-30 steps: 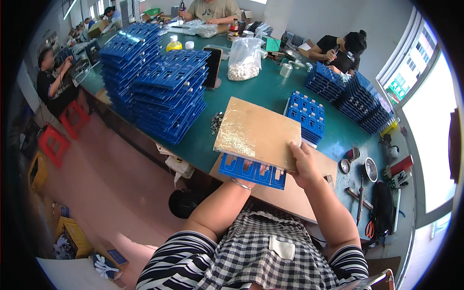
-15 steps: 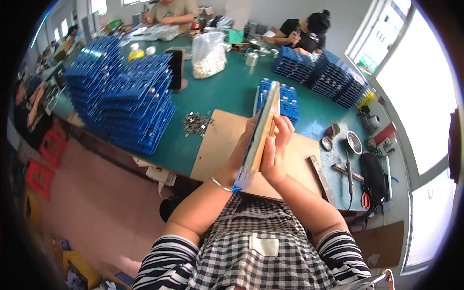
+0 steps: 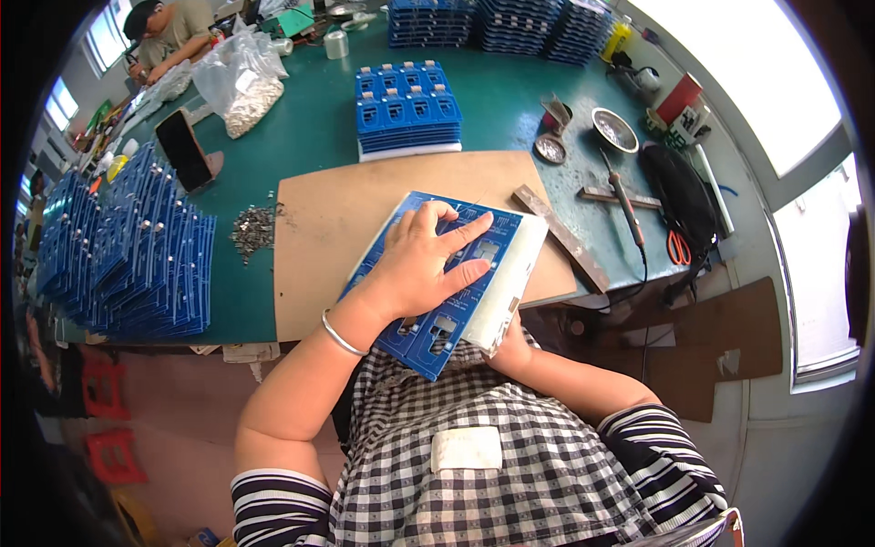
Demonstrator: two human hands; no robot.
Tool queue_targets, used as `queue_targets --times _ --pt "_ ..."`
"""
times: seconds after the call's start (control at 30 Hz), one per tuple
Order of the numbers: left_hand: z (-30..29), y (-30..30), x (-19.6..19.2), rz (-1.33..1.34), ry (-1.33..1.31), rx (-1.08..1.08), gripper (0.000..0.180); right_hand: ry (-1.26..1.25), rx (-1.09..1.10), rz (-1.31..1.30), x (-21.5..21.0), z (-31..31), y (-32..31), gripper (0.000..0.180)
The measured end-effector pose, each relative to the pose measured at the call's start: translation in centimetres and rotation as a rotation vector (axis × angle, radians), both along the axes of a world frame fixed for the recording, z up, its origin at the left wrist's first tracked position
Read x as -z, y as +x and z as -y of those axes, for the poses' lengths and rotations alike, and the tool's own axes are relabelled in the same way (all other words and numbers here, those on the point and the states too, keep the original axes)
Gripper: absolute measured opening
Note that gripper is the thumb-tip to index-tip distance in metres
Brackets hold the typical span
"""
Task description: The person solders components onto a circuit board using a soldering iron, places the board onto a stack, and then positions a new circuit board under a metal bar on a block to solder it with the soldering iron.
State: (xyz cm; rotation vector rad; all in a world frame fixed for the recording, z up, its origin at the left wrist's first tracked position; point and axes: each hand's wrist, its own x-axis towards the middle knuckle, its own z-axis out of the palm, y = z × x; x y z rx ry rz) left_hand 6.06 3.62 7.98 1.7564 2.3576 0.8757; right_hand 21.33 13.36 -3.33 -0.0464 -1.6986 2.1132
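A blue circuit board panel (image 3: 433, 339) with cut-outs lies on a pale flat slab (image 3: 515, 273), tilted over the near edge of the brown work board. My left hand (image 3: 415, 264) rests on top of the panel, its fingers spread and thumb apart, a silver bangle at the wrist. My right hand (image 3: 510, 345) comes up beneath the slab's near right corner. The slab hides its fingers, so their grip cannot be made out. Just beyond the brown board (image 3: 319, 246) stands a stack of blue panels (image 3: 410, 114) on a white base.
Leaning stacks of blue panels (image 3: 128, 255) fill the left, beside small metal parts (image 3: 253, 232) and a phone (image 3: 182, 150). On the right are a metal bar (image 3: 561, 239), a soldering iron (image 3: 624, 201), orange scissors (image 3: 677, 246) and a bowl (image 3: 615, 130). A person (image 3: 169, 41) sits far left.
The panel and slab, upright on edge between my palms, have tipped over to lie nearly flat. My left hand is now on top, my right underneath. The view has turned right and down.
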Motion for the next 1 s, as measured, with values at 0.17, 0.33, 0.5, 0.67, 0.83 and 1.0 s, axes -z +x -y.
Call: queue_targets --times 0.17,0.33,0.5,0.67,0.83,1.0 --pt "0.1 1.7 1.4 -0.141 -0.169 -0.029 0.053 -0.142 -0.308 0.576 -4.7 -2.2 3.3 0.036" --pt "0.5 1.4 1.6 -0.238 -0.207 0.015 0.053 -0.081 -0.479 0.692 -5.6 -3.6 3.8 0.022" --pt "0.6 1.9 1.8 -0.265 -0.217 0.01 0.054 0.989 -0.171 0.452 -7.7 -7.7 3.4 0.015" --pt "0.1 1.3 2.5 -0.286 -0.203 0.011 0.072 1.445 0.096 0.098 -8.5 -8.9 -1.1 0.028" --pt "0.0 1.2 2.5 -0.23 -0.242 -0.024 0.09 1.507 0.133 0.017 -8.6 -8.9 -3.0 0.042" --pt "0.1 1.0 2.8 -0.194 -0.184 -0.004 0.095 1.553 0.129 0.003 -7.7 -8.7 -2.7 0.036"
